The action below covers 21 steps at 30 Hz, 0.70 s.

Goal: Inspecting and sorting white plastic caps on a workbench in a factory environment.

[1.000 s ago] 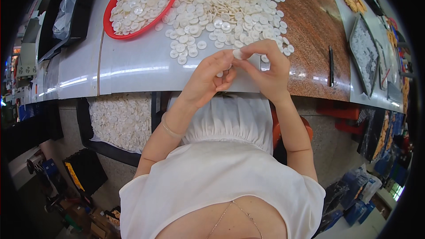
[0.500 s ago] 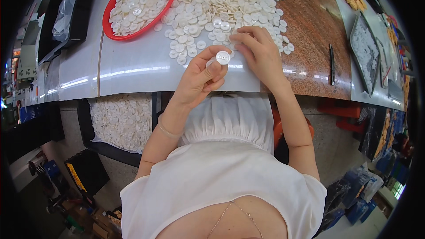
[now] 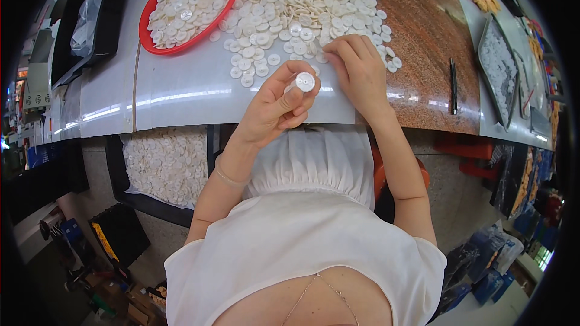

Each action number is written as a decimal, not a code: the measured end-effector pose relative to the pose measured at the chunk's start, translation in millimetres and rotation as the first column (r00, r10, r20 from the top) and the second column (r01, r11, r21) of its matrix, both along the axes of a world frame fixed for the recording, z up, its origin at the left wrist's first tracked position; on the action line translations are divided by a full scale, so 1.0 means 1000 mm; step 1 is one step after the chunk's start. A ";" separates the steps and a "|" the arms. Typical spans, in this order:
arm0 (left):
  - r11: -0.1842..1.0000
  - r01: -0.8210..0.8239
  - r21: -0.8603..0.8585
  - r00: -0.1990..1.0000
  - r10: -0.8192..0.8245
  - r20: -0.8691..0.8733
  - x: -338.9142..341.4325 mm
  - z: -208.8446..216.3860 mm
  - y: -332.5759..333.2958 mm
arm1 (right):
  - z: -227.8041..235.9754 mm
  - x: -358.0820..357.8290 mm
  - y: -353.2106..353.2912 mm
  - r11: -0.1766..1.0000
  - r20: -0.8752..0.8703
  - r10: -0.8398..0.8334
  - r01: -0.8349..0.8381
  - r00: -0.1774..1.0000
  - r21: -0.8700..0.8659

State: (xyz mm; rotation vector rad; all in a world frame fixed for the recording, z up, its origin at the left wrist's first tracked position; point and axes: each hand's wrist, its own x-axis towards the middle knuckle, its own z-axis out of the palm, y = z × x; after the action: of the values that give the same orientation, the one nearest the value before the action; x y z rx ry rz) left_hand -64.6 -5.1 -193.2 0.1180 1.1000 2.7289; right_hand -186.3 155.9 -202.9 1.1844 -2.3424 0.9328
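Note:
My left hand (image 3: 279, 99) is raised over the table's near edge, its fingers closed on a round white plastic disc (image 3: 305, 82) whose ridged face is turned up. A second pale edge shows beside the thumb; whether it is another disc I cannot tell. At the near side of a wide heap of similar white discs (image 3: 302, 0), my right hand (image 3: 361, 72) has its fingers curled with the tips by the loose pieces. What those fingertips pinch, if anything, is hidden.
A red round tray (image 3: 145, 27) full of white discs stands left of the heap. Below the table, a black crate (image 3: 115, 172) holds more. Rightward lie a black pen (image 3: 453, 87) and a grey tray (image 3: 506, 115) of small white pieces; yellow-orange pieces (image 3: 481, 0) lie at the far right.
My right hand has drawn back slightly to the right, and its fingers have curled in. My left hand keeps its hold, the disc shifting slightly down.

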 end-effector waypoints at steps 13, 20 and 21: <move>0.995 -0.033 0.094 0.999 0.032 0.007 -0.002 -0.001 0.004 | 0.014 0.013 0.004 0.939 0.425 0.144 0.011 0.894 -0.342; 0.992 -0.056 0.112 0.981 0.034 0.189 -0.007 0.001 0.011 | 0.032 0.032 0.005 0.841 0.466 0.421 -0.143 0.778 -0.522; 0.980 0.008 0.199 0.985 -0.043 0.170 -0.008 0.001 0.011 | 0.032 0.033 0.005 0.850 0.538 0.429 -0.123 0.725 -0.512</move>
State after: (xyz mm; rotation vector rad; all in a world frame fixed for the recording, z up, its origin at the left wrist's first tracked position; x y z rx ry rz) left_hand -72.6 5.8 -192.2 -0.0758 0.7746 2.7576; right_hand -153.5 160.7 -170.8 1.1636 -2.2003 2.1553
